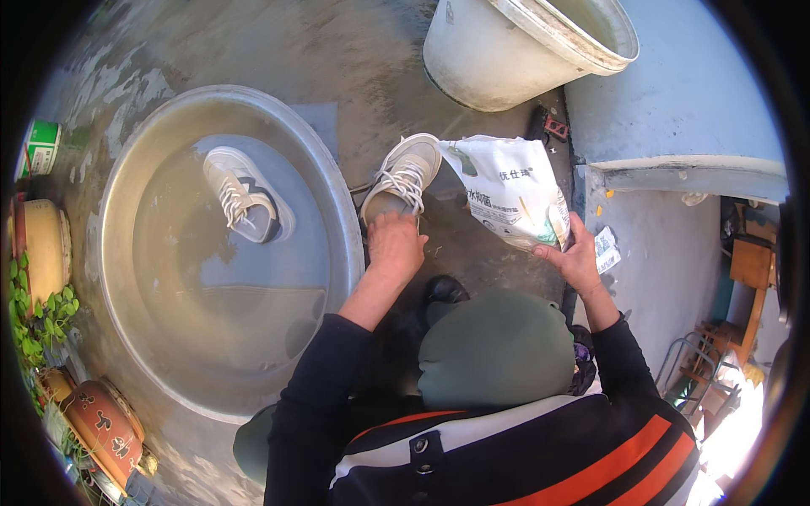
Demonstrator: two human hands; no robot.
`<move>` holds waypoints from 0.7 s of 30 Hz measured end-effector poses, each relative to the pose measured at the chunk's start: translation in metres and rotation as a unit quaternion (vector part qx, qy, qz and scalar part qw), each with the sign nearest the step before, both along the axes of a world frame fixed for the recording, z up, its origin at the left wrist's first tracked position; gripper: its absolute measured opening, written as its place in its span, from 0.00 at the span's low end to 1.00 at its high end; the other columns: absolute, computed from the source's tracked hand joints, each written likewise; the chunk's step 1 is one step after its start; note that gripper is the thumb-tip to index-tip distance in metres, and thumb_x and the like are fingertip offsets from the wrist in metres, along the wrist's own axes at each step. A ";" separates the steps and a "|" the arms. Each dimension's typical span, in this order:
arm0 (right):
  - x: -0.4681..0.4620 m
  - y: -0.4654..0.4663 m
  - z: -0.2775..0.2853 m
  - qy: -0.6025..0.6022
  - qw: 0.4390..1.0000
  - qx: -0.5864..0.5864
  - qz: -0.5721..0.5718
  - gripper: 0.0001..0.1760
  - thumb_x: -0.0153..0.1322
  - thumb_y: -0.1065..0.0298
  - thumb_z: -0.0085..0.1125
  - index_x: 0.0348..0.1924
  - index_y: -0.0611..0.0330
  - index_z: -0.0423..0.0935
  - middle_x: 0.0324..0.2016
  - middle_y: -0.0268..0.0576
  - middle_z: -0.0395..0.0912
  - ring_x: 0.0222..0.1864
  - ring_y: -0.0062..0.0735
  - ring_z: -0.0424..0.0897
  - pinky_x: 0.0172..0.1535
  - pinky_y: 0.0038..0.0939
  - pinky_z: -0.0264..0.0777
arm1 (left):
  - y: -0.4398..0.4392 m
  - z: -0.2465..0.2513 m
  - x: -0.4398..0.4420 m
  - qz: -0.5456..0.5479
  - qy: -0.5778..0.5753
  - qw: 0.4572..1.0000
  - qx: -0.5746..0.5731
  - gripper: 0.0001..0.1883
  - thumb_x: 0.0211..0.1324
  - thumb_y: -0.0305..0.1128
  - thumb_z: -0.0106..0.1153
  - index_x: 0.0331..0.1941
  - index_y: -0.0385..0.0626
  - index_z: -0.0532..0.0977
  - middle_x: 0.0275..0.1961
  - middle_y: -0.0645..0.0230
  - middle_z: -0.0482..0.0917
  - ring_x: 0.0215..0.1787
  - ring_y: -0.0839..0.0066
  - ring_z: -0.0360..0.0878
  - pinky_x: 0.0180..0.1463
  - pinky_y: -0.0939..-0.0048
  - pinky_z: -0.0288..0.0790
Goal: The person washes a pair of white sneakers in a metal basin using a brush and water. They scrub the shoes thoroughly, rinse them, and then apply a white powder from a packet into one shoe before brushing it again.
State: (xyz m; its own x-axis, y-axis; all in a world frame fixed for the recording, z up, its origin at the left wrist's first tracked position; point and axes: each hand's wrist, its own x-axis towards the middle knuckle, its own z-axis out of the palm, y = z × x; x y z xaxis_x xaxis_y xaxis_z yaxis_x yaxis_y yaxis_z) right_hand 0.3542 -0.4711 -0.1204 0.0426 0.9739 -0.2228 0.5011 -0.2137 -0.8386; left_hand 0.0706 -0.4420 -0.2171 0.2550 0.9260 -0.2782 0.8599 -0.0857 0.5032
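Observation:
My left hand (393, 243) grips a pale lace-up sneaker (408, 171) by its heel, fingers at the shoe's opening. The sneaker's toe points away from me, beside the rim of a wide metal basin (347, 221). In my right hand (573, 256) is a white plastic pouch (506, 183) bearing print. The pouch leans left, and its upper left corner is close to the sneaker's toe. A second pale sneaker (243, 190) with a dark stripe lies in the basin's shallow, cloudy water. What is inside the pouch is hidden.
A large white bucket (493, 57) stands ahead on the wet concrete floor (304, 44). Potted plants (104, 424) line the left side. A pale wall (671, 82) and a raised step (652, 253) with a printed wrapper (606, 248) are on the right. My knee (497, 351) is close below my hands.

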 end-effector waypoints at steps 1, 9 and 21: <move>-0.001 0.001 0.002 -0.051 0.999 -0.006 0.018 0.33 0.52 0.67 0.77 0.47 0.67 0.71 0.37 0.41 0.80 0.39 0.22 0.76 0.45 0.25 0.71 | -0.004 -0.004 0.001 -0.033 0.041 0.998 -0.025 0.17 0.52 0.42 0.62 0.42 0.44 0.78 0.44 0.59 0.76 0.52 0.58 0.72 0.54 0.56 0.64; -0.006 0.019 -0.015 -0.205 0.977 0.000 0.063 0.33 0.51 0.64 0.78 0.45 0.66 0.73 0.34 0.46 0.82 0.37 0.32 0.81 0.42 0.29 0.73 | -0.010 -0.013 0.007 -0.135 0.124 0.979 -0.085 0.24 0.52 0.48 0.61 0.47 0.44 0.76 0.50 0.58 0.73 0.58 0.60 0.69 0.65 0.50 0.55; -0.034 0.019 0.016 -0.178 0.964 0.006 0.197 0.34 0.48 0.63 0.78 0.44 0.63 0.74 0.32 0.49 0.80 0.35 0.46 0.81 0.41 0.34 0.73 | -0.031 -0.019 0.022 -0.151 0.208 0.966 -0.036 0.24 0.56 0.44 0.53 0.52 0.40 0.73 0.65 0.41 0.62 0.67 0.44 0.58 0.67 0.41 0.47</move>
State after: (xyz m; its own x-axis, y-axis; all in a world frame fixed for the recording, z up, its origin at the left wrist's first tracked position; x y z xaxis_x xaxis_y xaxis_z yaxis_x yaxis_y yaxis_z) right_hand 0.3202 -0.4520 -0.1047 -0.2599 0.9324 -0.2511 0.7977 0.0607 -0.6000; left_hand 0.0924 -0.4728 -0.2363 0.3630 0.8011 -0.4759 0.9300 -0.3427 0.1327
